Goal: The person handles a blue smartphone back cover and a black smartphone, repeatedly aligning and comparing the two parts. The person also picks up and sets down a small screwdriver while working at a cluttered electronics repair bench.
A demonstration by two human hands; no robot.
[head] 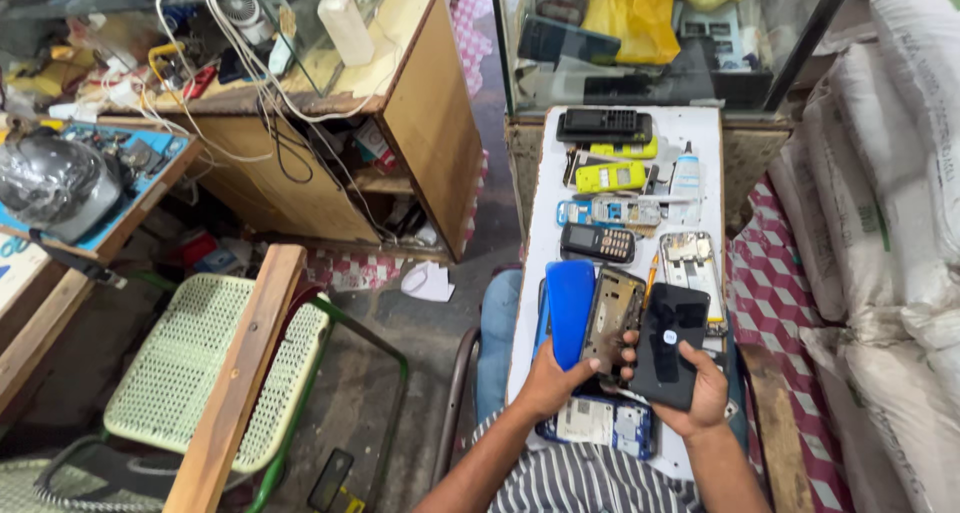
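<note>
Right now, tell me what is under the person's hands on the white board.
Under the left hand and right hand lies an opened phone with a blue frame, resting on the white board. Its upper part is covered by the hands and the black phone.

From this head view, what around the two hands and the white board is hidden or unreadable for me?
- Phone frame: lower end hidden behind the left hand.
- Dark smartphone: its other face is turned away; right hand covers its lower edge.
- Opened blue phone: partly under both hands, board details too small.
- White board: near end hidden by the arms.
- Glass case contents: reflections, cut by top edge.
</note>
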